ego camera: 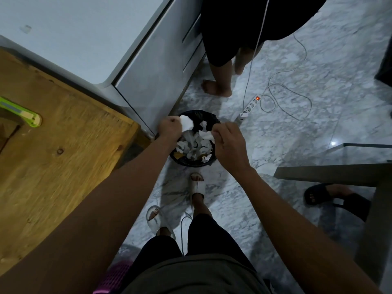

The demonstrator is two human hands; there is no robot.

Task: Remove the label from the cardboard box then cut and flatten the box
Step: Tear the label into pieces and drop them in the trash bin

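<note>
Both my hands are held over a small black-lined waste bin (186, 161) on the marble floor. My left hand (170, 129) is closed on a white scrap of torn label (186, 123). My right hand (229, 143) pinches another white label scrap (205, 134). Several crumpled white paper pieces (194, 147) lie inside the bin. A green utility knife (21, 112) rests on the wooden table (63, 145) at the left. The cardboard box is out of view.
Another person's bare legs (220, 81) stand beyond the bin beside a grey cabinet (152, 81). A white power strip (250, 107) with cable lies on the floor. A glass table (339, 164) is at right, a foot in a black sandal (320, 193) under it. A pink basket (112, 276) is by my feet.
</note>
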